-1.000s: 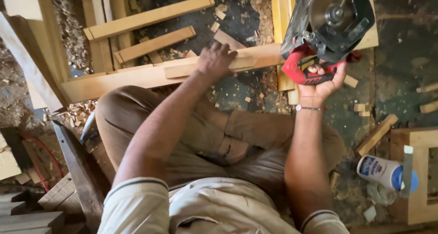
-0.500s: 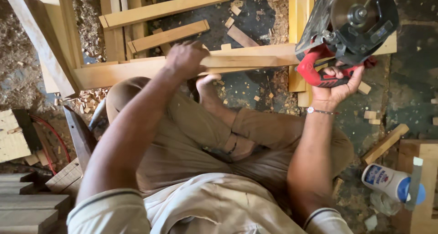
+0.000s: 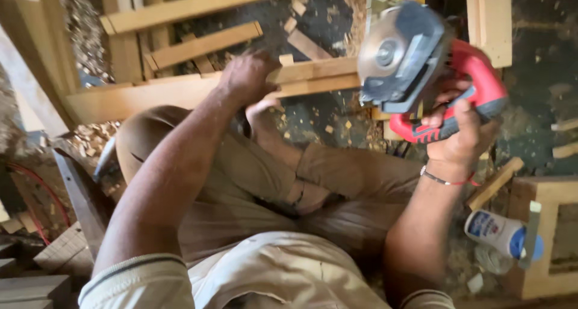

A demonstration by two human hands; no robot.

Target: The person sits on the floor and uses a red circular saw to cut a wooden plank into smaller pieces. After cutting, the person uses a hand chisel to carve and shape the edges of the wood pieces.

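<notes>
My right hand [image 3: 460,134] grips the red handle of a circular saw [image 3: 415,62], held tilted so its round blade and grey guard face up at the right end of a long wooden plank. My left hand [image 3: 247,77] presses down on that long wooden plank [image 3: 180,92], which lies across the floor in front of my crossed legs. The saw body hides the plank's right end.
Several wooden battens [image 3: 192,5] lie beyond the plank amid sawdust and offcuts. A white bottle with a blue cap [image 3: 503,234] lies beside a wooden box frame [image 3: 542,194] at the right. Stacked boards [image 3: 60,255] and a red cable [image 3: 30,194] sit at the left.
The saw has come closer and swung left over the plank's right end. My left hand stays pressed on the plank.
</notes>
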